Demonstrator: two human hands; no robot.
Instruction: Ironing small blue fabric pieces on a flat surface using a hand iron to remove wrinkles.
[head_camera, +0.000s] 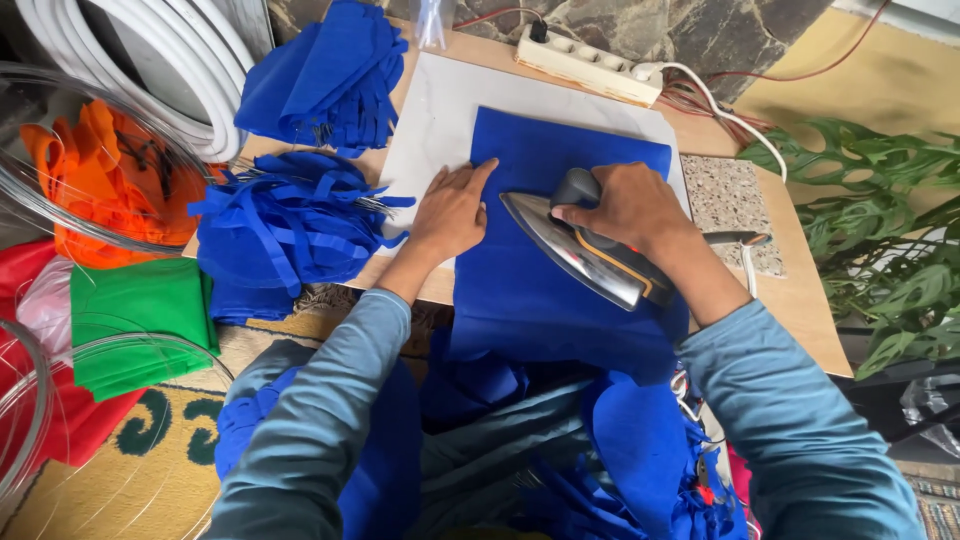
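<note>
The right hand (625, 205) has its fingers (575, 213) curled tight round the dark handle of a silver metal clothes iron (585, 255), whose polished soleplate rests on a flat sheet of bright blue fabric (560, 290) with its pointed tip aimed toward the left hand. The left hand (452, 212) lies just beside that tip, palm down and holding nothing, its fingers (478, 172) spread flat and pressing on the left edge of the blue sheet, the index finger stretched forward. The blue sheet lies under both hands on a white rectangular pressing pad (430, 120), which sits on a pale wooden counter (800, 300); the near end of the sheet hangs over the counter edge toward the person's lap. Beyond the fingers, at the far edge of the counter, stands a cream plastic power strip (590, 65) with a dark plug in it. To the left of the left fingers lie a tangled heap of blue fabric pieces with straps (280, 225) and, further off, a folded stack of the same blue fabric (325, 75). Well to the left are orange fabric (100, 180) and a folded green cloth (140, 320). Right of the right hand, green leaves of a houseplant (890, 230) reach in.
</note>
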